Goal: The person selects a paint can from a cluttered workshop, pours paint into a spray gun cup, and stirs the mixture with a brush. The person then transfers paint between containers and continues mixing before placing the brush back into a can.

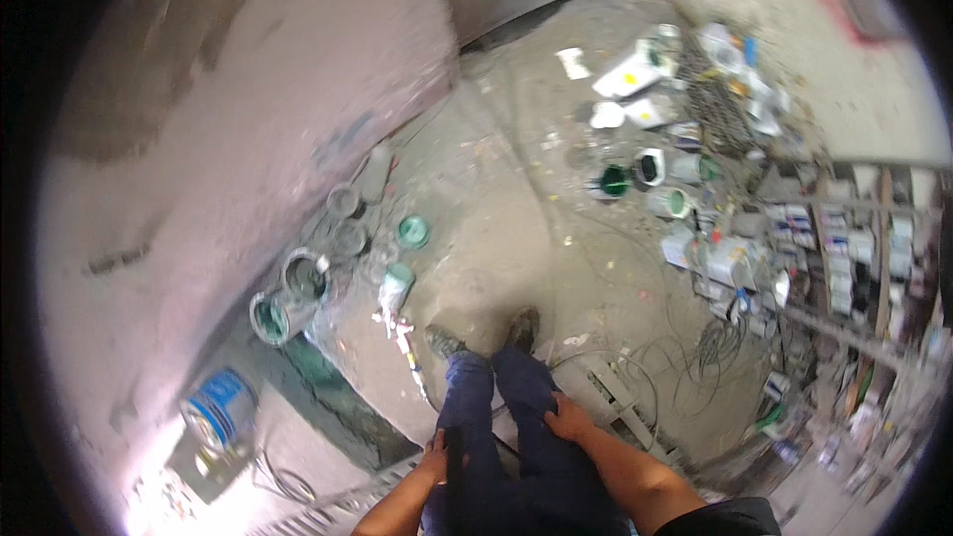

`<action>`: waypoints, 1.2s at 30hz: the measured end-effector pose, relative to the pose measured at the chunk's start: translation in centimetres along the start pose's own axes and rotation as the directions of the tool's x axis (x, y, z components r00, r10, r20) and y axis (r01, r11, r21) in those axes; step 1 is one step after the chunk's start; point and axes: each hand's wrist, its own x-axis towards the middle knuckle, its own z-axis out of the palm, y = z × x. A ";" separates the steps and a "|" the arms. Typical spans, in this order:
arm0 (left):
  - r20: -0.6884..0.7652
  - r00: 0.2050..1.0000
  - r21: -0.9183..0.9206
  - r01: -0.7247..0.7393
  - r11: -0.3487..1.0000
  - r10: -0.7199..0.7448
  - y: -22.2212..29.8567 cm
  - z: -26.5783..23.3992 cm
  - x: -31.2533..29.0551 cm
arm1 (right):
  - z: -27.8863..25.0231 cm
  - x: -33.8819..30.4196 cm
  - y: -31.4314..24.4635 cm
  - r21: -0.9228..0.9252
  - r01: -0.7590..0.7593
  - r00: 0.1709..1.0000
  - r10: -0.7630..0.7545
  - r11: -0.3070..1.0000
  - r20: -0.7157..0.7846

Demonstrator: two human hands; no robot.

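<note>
My left hand (435,464) lies on my left thigh, partly covered by a dark hanging strap (455,467). It looks open and empty, though some of its fingers are hidden. My right hand (566,419) rests against the outer side of my right leg, just above the knee, open with nothing visible in it. Both legs are in dark blue trousers (524,387). On the floor by my left foot lies a spray gun (392,320) with a green-stained paint cup (397,283) and a hose joined to it.
Paint-stained buckets (305,276) stand at the left along a large pale slab (268,89). A blue-and-white can (220,409) sits lower left. Containers with green paint (613,181), coiled cable (717,345) and a shelf rack of cans (839,238) line the right.
</note>
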 end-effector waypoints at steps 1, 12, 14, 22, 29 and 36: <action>-0.006 0.998 0.134 -0.058 0.989 0.059 0.2 -0.1 -0.3 | 0.6 -1.2 2.6 0.033 0.054 0.995 -0.051 0.998 -0.081; -0.029 0.989 0.609 -0.100 0.787 0.148 11.8 -13.5 0.7 | -3.8 -12.8 13.2 0.705 0.131 0.957 0.098 0.697 -0.274; -0.050 0.974 0.808 -0.090 0.583 0.220 14.0 -16.8 2.9 | -4.4 -14.8 13.8 0.787 0.114 0.946 0.176 0.607 -0.272; -0.439 0.731 0.510 -0.276 0.815 0.522 41.8 -22.2 -2.2 | -7.1 -25.2 15.8 0.955 -0.132 0.802 0.594 0.267 -0.056; -0.321 0.580 0.318 -0.678 0.663 0.748 63.5 -18.2 -5.2 | 3.1 -26.0 18.3 0.997 0.036 0.696 0.718 -0.064 0.021; -0.042 0.533 0.389 -0.770 0.505 0.845 72.1 -9.7 -3.2 | 14.2 -23.0 17.5 0.959 0.189 0.613 0.788 -0.212 0.054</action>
